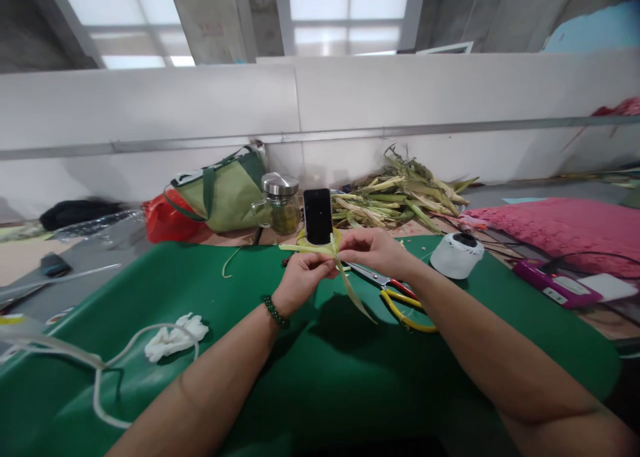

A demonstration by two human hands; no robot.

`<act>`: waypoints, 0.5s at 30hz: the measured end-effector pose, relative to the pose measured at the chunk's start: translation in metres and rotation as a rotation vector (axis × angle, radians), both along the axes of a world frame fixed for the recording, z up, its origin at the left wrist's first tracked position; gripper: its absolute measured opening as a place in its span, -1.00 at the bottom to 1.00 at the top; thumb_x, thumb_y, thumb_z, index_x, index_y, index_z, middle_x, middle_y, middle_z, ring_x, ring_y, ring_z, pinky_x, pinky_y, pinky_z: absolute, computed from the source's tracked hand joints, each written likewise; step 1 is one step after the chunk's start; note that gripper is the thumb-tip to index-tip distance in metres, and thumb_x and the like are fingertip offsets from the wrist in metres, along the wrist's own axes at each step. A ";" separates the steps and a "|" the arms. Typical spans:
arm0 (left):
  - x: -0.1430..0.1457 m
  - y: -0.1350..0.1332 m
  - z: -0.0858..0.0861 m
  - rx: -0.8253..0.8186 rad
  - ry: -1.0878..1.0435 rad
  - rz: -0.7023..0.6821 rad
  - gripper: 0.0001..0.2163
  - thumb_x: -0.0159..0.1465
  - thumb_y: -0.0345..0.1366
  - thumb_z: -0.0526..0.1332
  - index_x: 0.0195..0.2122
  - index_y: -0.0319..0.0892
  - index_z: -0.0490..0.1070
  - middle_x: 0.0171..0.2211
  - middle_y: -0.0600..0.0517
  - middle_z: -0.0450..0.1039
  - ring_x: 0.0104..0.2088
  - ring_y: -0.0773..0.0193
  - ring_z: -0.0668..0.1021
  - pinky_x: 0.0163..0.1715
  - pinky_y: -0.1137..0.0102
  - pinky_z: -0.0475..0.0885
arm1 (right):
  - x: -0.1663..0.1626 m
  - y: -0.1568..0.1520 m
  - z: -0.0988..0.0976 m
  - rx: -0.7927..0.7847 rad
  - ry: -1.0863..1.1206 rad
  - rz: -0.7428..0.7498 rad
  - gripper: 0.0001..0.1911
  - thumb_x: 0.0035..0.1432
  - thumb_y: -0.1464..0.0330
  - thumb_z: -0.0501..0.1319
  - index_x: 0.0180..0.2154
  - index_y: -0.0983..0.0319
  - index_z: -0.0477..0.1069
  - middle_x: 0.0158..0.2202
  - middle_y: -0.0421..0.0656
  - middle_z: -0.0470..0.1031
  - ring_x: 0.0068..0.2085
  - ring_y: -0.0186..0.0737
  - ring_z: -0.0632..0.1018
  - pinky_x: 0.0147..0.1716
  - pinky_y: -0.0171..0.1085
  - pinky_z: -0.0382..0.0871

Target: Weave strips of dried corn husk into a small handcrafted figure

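Pale green leaf strips [356,298] cross between my two hands above the green mat, with ends sticking out left, up and down to the right. My left hand [306,275], a dark green bead bracelet [275,311] at its wrist, pinches the strips from below left. From the right, my right hand [374,249] closes thumb and fingers on the same strips near the crossing. A phone [318,215] stands upright just behind the hands. Scissors [407,309] with yellow and red on the handles lie under my right forearm.
Behind lie a heap of dried husks or leaves [400,193], a glass mug [283,210] with a metal lid and a green bag [227,193]. At right are a white thread spool [457,257] and a purple device [555,283]. Crumpled tissue [175,337] and a white cable [100,390] lie left.
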State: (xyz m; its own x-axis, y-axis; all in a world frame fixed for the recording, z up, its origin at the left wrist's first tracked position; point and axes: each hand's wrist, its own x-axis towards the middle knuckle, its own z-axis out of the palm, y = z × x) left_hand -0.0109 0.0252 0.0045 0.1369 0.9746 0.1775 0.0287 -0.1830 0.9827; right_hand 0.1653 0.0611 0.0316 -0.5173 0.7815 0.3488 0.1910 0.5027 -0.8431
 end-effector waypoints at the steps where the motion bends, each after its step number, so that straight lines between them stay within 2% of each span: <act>1: 0.000 0.000 0.000 0.024 0.015 0.014 -0.81 -0.04 -0.21 0.37 -0.50 -0.25 0.54 -0.57 0.00 0.55 -0.48 0.24 0.56 -0.35 0.35 0.50 | -0.003 -0.001 -0.002 0.005 0.010 0.010 -0.78 -0.03 0.24 0.29 -0.46 0.28 0.43 -0.54 -0.23 0.40 -0.51 -0.38 0.37 -0.53 -0.37 0.22; 6: 0.002 -0.002 -0.002 0.148 0.161 0.092 -0.89 0.02 -0.34 0.27 -0.58 -0.25 0.53 -0.60 0.00 0.54 -0.52 0.27 0.53 -0.44 0.43 0.44 | -0.011 -0.003 -0.009 0.009 0.016 0.034 -0.84 -0.01 0.31 0.26 -0.46 0.30 0.46 -0.52 -0.18 0.47 -0.48 -0.33 0.43 -0.50 -0.36 0.27; 9: 0.004 -0.004 -0.003 0.163 0.211 0.108 -0.87 0.04 -0.38 0.23 -0.59 -0.26 0.53 -0.61 0.01 0.53 -0.56 0.30 0.50 -0.49 0.46 0.40 | -0.012 -0.005 -0.011 0.189 -0.095 -0.045 -0.93 0.01 0.42 0.24 -0.47 0.28 0.47 -0.53 -0.20 0.48 -0.48 -0.34 0.43 -0.48 -0.37 0.25; 11: 0.004 -0.005 -0.003 0.150 0.220 0.116 -0.87 0.04 -0.38 0.22 -0.58 -0.27 0.53 -0.61 0.01 0.52 -0.58 0.32 0.49 -0.53 0.47 0.37 | -0.012 -0.007 -0.011 0.335 -0.186 -0.088 -0.91 0.00 0.51 0.21 -0.49 0.27 0.47 -0.54 -0.22 0.47 -0.47 -0.35 0.42 -0.46 -0.38 0.23; 13: 0.004 -0.006 -0.002 0.134 0.230 0.122 -0.87 0.03 -0.38 0.23 -0.59 -0.27 0.52 -0.63 0.02 0.51 -0.59 0.33 0.48 -0.56 0.48 0.35 | -0.012 -0.008 -0.011 0.443 -0.262 -0.086 -0.86 -0.01 0.57 0.18 -0.50 0.27 0.46 -0.54 -0.21 0.46 -0.46 -0.35 0.41 -0.44 -0.38 0.21; 15: 0.004 -0.006 0.001 0.097 0.233 0.108 -0.87 0.02 -0.40 0.23 -0.63 -0.26 0.50 -0.66 0.03 0.49 -0.60 0.34 0.47 -0.57 0.49 0.34 | -0.012 -0.007 -0.010 0.486 -0.290 -0.050 -0.84 0.00 0.58 0.16 -0.50 0.27 0.45 -0.52 -0.20 0.46 -0.44 -0.35 0.40 -0.41 -0.36 0.22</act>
